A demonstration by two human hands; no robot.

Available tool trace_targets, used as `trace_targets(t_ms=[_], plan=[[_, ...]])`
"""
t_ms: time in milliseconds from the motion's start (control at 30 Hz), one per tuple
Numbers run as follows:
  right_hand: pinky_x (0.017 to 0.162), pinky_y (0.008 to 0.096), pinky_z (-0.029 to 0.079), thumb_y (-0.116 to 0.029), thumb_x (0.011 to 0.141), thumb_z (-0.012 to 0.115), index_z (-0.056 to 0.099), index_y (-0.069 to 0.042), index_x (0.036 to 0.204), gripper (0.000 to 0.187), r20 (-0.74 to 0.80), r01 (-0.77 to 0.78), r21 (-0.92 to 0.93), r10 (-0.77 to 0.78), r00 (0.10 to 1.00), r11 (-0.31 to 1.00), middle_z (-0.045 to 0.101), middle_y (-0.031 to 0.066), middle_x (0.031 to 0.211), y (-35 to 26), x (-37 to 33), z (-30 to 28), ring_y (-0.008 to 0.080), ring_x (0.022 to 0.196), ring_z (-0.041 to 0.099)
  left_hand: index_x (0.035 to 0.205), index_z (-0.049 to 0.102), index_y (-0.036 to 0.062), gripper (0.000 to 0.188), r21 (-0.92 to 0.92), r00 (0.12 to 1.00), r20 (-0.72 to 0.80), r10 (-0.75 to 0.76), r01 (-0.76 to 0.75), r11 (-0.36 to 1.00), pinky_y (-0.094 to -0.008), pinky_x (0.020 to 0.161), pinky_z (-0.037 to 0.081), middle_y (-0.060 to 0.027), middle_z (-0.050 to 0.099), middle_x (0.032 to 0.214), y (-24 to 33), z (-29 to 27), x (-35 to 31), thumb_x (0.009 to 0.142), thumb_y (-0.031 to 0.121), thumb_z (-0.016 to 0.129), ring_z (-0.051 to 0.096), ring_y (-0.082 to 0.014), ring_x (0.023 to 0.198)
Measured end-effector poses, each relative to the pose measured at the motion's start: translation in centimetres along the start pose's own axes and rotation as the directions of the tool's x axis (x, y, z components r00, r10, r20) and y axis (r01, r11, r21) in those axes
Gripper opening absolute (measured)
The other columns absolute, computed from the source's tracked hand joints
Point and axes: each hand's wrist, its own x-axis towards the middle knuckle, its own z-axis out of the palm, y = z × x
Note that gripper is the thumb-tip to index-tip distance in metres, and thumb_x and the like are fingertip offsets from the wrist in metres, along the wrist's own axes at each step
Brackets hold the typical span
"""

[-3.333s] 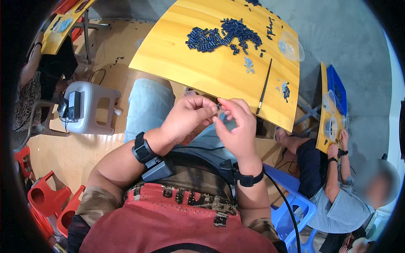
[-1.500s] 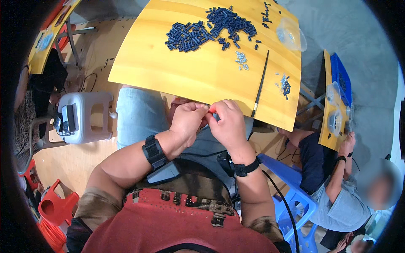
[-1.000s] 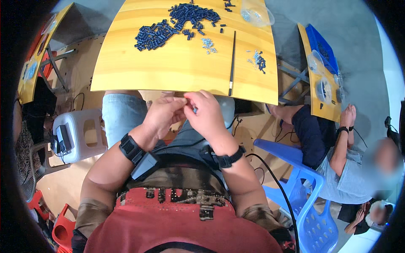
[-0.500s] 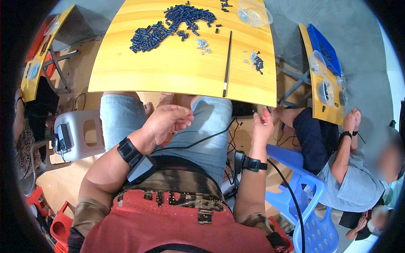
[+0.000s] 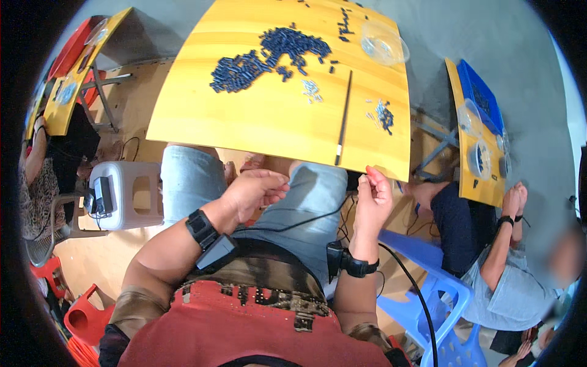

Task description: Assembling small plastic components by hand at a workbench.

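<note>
My left hand (image 5: 258, 191) is held above my lap near the table's front edge, thumb and forefinger pressed together. Anything in that pinch is too small to make out. To the right, my right hand (image 5: 374, 197) is raised by the table's front corner, its fingertips also drawn together; what they hold, if anything, cannot be told. Beyond the hands, a thin black rod with a white band (image 5: 344, 119) lies on the yellow table (image 5: 244, 128). On its left is a small heap of clear or silvery pieces (image 5: 311, 91); on its right is a mixed cluster of dark and silvery pieces (image 5: 384, 116).
Large heaps of small dark cylindrical parts (image 5: 237, 72) lie farther back on the table. A clear plastic tub (image 5: 384, 44) stands at the back right. A blue chair (image 5: 428, 287) and a seated person (image 5: 513, 269) are at right; a grey stool (image 5: 122, 196) is at left.
The view has shifted, so the table and its parts appear lower and farther right. My two hands stay apart and pinched, with the right fingertips closer to the table's edge.
</note>
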Motion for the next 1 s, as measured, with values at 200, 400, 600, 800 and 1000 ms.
trace_targets(t_ms=[200,400,600,800,1000], plan=[[0.064,0.0199,0.045,-0.001,0.081,0.062,0.065,0.002,0.092,0.012,0.288,0.15,-0.001,-0.144,0.947,0.989,0.062,0.0027,0.082,-7.2,0.9,5.5,0.0061,0.069,0.054,0.094,0.061,0.002,0.017,-0.05,1.0,-0.005,0.024,-0.024,0.998,-0.0186,0.063,0.047,-0.0036,0.064,0.084,1.2,-1.2,-0.8,0.089,0.017,0.056,0.059,-0.0084,0.069],[0.059,0.0226,0.045,-0.003,0.079,0.064,0.065,0.001,0.088,0.01,0.517,0.29,-0.066,-0.216,0.828,0.955,0.063,0.0072,0.076,-10.3,3.5,11.5,0.0104,0.064,0.057,0.096,0.062,0.0033,0.018,-0.033,0.99,0.074,0.12,-0.118,0.992,-0.0198,0.069,0.047,-0.0025,0.064,0.087,3.4,-2.8,-1.5,0.09,0.02,0.057,0.058,-0.0077,0.075],[0.058,0.0257,0.047,-0.006,0.076,0.065,0.065,0.001,0.082,0.009,0.599,0.615,-0.331,-0.345,0.723,0.716,0.062,0.0109,0.074,-7.6,7.2,16.4,0.0158,0.062,0.06,0.1,0.062,0.0032,0.021,-0.061,0.97,0.107,0.219,-0.214,0.975,-0.0216,0.073,0.047,-0.003,0.064,0.092,6.1,-4.0,-2.5,0.09,0.02,0.057,0.059,-0.0087,0.081],[0.063,0.0378,0.048,-0.007,0.073,0.061,0.064,-0.002,0.075,0.006,0.576,0.575,-0.325,-0.325,0.75,0.751,0.06,0.0143,0.073,-6.7,10.9,19.1,0.0301,0.07,0.059,0.102,0.06,0.0024,0.019,-0.089,0.967,0.091,0.239,-0.231,0.969,-0.0226,0.066,0.049,-0.0034,0.064,0.09,7.5,-4.7,-2.1,0.091,0.018,0.055,0.059,-0.0101,0.077],[0.066,0.0391,0.048,-0.005,0.071,0.061,0.064,-0.003,0.075,0.005,0.669,0.653,-0.354,-0.306,0.677,0.67,0.06,0.0142,0.076,-6.9,11.9,20.3,0.0307,0.074,0.058,0.101,0.061,0.0024,0.018,-0.116,0.97,0.1,0.221,-0.209,0.971,-0.0221,0.067,0.048,-0.004,0.064,0.09,8.0,-5.2,-1.1,0.091,0.015,0.056,0.059,-0.0101,0.078]])
